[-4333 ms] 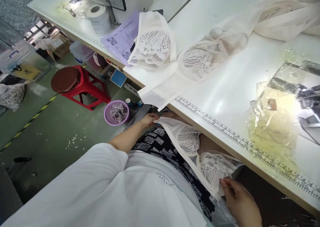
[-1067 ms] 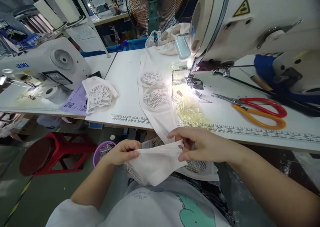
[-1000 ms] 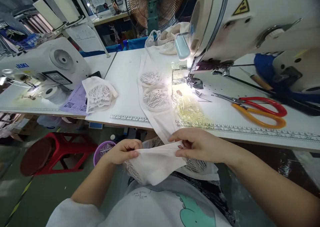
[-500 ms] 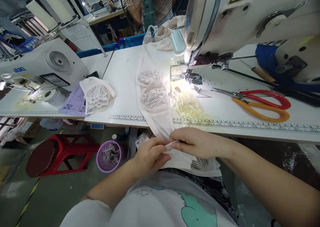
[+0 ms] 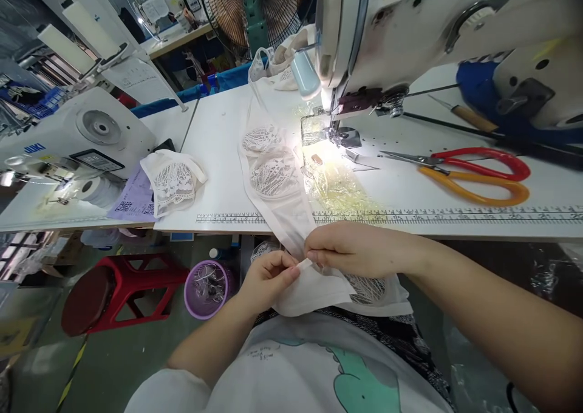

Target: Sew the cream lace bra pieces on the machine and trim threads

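A white bra with lace cups lies on the table and trails over its front edge to my lap. My left hand pinches a narrow white edge of the fabric between thumb and fingers. Close beside it, my right hand is closed on the same bra, its fingertips partly hidden. More white fabric with a lace panel hangs below my right hand across my lap. Whether it belongs to the same bra I cannot tell.
A sewing machine with its lamp lit stands beyond my hands. Scissors with red and orange handles lie to the right. A white lace piece lies left; a purple bin and red stool stand below.
My hands have shifted slightly; the left fingertips now pinch the narrow edge more visibly, and the fabric below has spread left. The whole view has tilted a little.
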Demonstrator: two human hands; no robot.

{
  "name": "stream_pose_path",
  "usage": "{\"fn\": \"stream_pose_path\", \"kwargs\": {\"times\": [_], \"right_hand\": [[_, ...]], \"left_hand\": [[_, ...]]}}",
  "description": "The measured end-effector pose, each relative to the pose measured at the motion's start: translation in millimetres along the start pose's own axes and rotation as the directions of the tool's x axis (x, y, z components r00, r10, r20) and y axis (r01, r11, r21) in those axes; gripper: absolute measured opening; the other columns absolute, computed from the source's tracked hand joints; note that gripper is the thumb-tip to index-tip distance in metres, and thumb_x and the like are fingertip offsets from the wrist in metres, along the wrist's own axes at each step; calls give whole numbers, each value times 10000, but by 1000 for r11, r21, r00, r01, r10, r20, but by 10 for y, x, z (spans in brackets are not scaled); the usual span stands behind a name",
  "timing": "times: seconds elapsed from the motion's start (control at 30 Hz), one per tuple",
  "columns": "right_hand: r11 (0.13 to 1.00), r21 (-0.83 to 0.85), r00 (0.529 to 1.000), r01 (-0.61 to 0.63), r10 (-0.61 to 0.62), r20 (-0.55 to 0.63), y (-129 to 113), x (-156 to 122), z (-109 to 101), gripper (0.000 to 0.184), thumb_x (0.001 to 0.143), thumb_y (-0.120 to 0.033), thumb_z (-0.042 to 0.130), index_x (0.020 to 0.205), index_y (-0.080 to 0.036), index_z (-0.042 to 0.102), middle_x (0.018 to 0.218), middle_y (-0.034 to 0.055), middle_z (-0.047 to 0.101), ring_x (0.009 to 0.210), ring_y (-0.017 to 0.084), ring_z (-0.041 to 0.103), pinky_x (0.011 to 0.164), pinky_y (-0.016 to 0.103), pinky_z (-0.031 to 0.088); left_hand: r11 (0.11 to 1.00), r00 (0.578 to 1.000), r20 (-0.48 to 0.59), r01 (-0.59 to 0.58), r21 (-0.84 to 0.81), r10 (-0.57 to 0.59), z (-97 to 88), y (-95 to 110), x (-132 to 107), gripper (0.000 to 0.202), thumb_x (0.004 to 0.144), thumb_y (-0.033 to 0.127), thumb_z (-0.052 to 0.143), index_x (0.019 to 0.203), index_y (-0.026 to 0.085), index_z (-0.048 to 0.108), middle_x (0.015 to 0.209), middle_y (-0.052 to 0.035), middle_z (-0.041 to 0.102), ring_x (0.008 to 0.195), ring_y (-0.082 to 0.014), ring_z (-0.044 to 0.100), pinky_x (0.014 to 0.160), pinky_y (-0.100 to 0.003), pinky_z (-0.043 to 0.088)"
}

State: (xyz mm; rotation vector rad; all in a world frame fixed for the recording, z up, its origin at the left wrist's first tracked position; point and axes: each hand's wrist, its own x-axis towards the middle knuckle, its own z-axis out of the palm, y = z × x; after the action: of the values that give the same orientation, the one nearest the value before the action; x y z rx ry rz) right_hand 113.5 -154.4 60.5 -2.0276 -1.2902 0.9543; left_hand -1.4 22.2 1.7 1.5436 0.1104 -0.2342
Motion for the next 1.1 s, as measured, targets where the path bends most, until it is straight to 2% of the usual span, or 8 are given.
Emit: {"fn": "stream_pose_path", "kwargs": {"times": [0.2, 0.47, 0.57, 0.77, 0.87, 0.93, 1.0, 1.1], "right_hand": [[999, -16, 999, -42, 42, 13, -39, 53, 23, 240, 850, -299, 386, 652, -199, 477, 698, 19, 605, 623, 148, 517, 539, 261, 338], [993, -112, 999, 26, -28, -21, -25, 80, 33, 183, 813, -213, 395, 656, -192, 488, 707, 25, 594, 633, 147, 499, 540, 257, 313], [991, -125, 999, 45, -47, -20, -32, 69, 25, 191, 824, -214, 386, 658, -191, 477, 706, 25, 582, 627, 145, 485, 541, 255, 314], [989, -115, 996, 89, -91, -18, -17, 91, 38, 209, 832, -213, 392, 642, -190, 476, 686, 27, 580, 616, 142, 495, 541, 255, 326], [991, -115, 997, 68, -70, -20, -45, 81, 50, 212, 835, -209, 391, 652, -190, 497, 698, 34, 602, 638, 153, 521, 565, 266, 352], [992, -122, 994, 45, -57, -90, -42, 2, 32, 198, 854, -227, 386, 741, -190, 545, 777, 51, 625, 704, 174, 554, 600, 280, 385], [987, -162, 966, -17, -26, -257, 37, -164, -28, 203, 875, -256, 372, 894, -188, 563, 906, 78, 631, 806, 208, 574, 662, 312, 422], [923, -222, 817, -316, 145, -557, 347, -576, -219, 236, 867, -244, 359, 995, -169, 543, 1040, 132, 603, 939, 278, 558, 789, 413, 434]], "left_hand": [[999, 997, -70, 40, 20, -39, 32, -3, 19, 355, 704, 455, 677, 617, 138, 541, 618, -1, 531, 580, -91, 448, 545, -212, 346], [996, 994, -73, 85, 22, -83, 30, 11, 34, 370, 670, 454, 710, 611, 127, 548, 594, 6, 520, 561, -77, 434, 535, -201, 341], [994, 994, -67, 87, -63, -91, 25, 26, 55, 354, 639, 404, 752, 631, 135, 522, 609, 16, 521, 566, -69, 438, 531, -183, 345], [988, 986, 96, 140, -61, -134, -4, 37, 107, 335, 708, 451, 692, 779, 129, 632, 714, -30, 584, 687, -120, 516, 648, -231, 407], [992, 990, 71, 120, 50, -123, -17, 37, 123, 373, 714, 494, 665, 694, 122, 643, 632, -18, 558, 614, -108, 477, 592, -223, 380], [989, 996, -5, 88, 123, -88, -25, 54, 114, 370, 711, 489, 665, 659, 123, 639, 607, -10, 547, 577, -96, 446, 552, -210, 351], [982, 995, -65, 84, 169, -74, -47, 80, 82, 351, 721, 473, 659, 664, 127, 644, 605, -9, 552, 562, -92, 435, 530, -205, 338], [978, 986, -152, 101, 182, -74, -123, 104, 11, 321, 738, 449, 648, 665, 136, 642, 591, 0, 548, 537, -87, 420, 500, -198, 326]]}}
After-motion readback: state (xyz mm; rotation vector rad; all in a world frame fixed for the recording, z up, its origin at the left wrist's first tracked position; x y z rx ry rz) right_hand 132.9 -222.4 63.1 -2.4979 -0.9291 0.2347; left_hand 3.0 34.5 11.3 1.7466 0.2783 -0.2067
